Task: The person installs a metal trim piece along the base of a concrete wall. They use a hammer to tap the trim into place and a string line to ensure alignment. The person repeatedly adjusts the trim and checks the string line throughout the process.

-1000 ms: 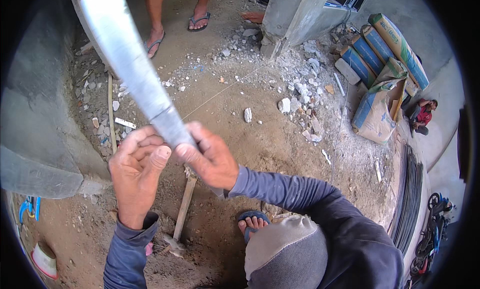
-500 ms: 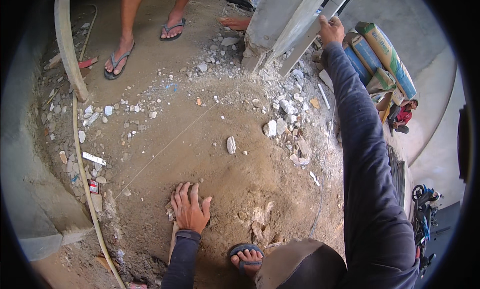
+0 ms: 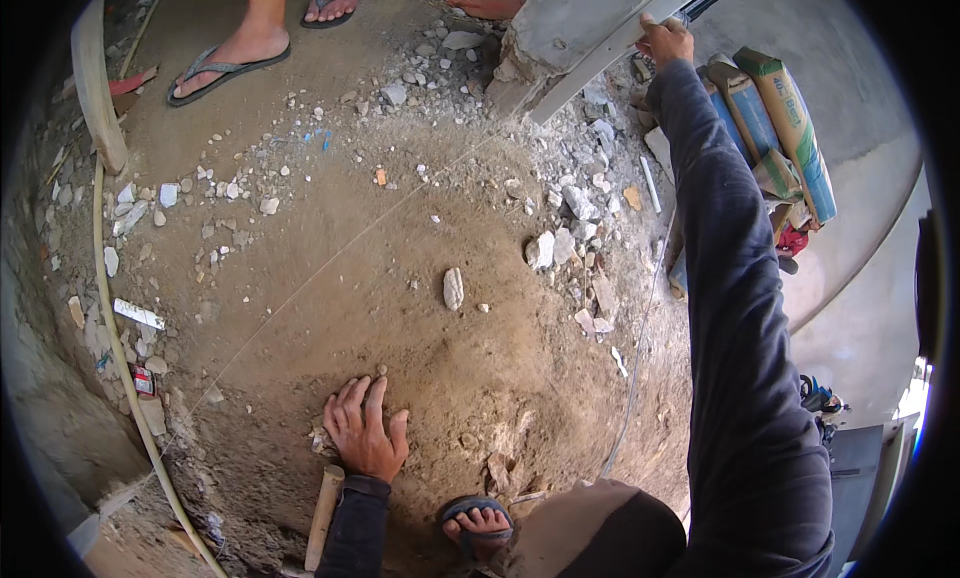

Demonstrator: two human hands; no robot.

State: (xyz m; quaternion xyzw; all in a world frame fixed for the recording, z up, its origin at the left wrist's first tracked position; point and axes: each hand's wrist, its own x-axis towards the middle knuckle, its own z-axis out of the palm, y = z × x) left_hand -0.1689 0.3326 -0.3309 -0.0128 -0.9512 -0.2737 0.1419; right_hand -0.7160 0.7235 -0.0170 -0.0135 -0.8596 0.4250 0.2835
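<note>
Metal bar [image 3: 610, 53], pale grey and long, leans slantwise against the concrete pillar [image 3: 560, 23] at the top of the view, and the right hand [image 3: 665, 40] is closed around it near its upper stretch, fingers wrapped over the edge, the dark blue sleeve [image 3: 735, 308] running back from it down the right side. Well away from the pillar, toward the lower middle, the left hand [image 3: 362, 430] lies flat and open on the packed dirt ground [image 3: 400, 248], fingers spread and pressing on the soil, holding nothing. Just beside that hand, on the side farther from the pillar, a wooden handle [image 3: 323, 516] lies on the dirt; its head is not visible. A sandalled foot [image 3: 478, 523] of the same person sits near the hand, at the bottom edge. Between the hand and the pillar a pale oblong stone [image 3: 453, 288] rests alone on the dirt, and closer to the foot of the pillar broken concrete rubble [image 3: 570, 228] is scattered thickly. A thin taut string [image 3: 330, 263] crosses the ground slantwise from the pillar's base toward the lower left. To the right of the pillar, stacked cement sacks [image 3: 775, 128] lean together. To the left of the pillar, another person's feet in flip-flops [image 3: 235, 58] stand on the ground, and farther left still a thin curved hose [image 3: 110, 328] follows the edge of the dirt.
</note>
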